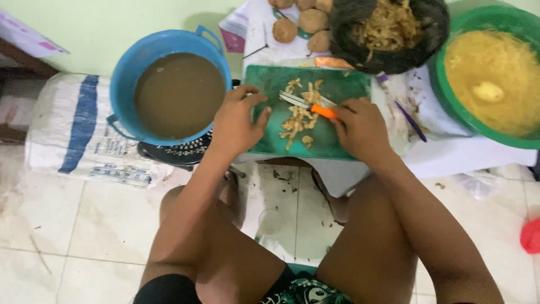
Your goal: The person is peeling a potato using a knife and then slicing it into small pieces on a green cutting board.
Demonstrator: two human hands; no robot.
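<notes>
Right hand (pixel 360 126) grips orange-handled knife (pixel 308 103); left hand (pixel 237 121) on green board (pixel 337 84).

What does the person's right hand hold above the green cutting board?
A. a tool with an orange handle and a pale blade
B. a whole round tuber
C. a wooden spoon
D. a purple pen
A: the right hand grips an orange-handled tool whose pale blade lies over the pale peelings on the green cutting board, while the left hand rests on the board's left edge.
</notes>
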